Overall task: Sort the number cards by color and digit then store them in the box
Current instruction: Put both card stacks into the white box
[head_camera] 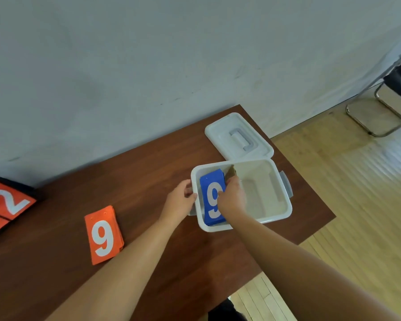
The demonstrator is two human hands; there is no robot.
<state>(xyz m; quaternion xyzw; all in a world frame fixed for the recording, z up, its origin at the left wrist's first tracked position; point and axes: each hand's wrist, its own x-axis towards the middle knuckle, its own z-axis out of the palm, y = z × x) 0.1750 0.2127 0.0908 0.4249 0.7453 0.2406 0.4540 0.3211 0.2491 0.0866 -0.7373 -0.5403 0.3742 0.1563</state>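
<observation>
A white plastic box (280, 212) stands open on the brown table. Inside its left part lies a stack of blue cards (210, 184) with a white 9 on top. My right hand (232, 198) reaches into the box and its fingers curl round the right edge of the blue stack. My left hand (180, 200) grips the box's left rim and handle. A stack of orange cards (102, 235) showing a 9 lies on the table to the left.
The box's white lid (239, 135) lies on the table behind it, near the corner. An orange scoreboard (7, 205) with 2s sits at the far left. A metal-framed chair (394, 89) stands on the wooden floor at right.
</observation>
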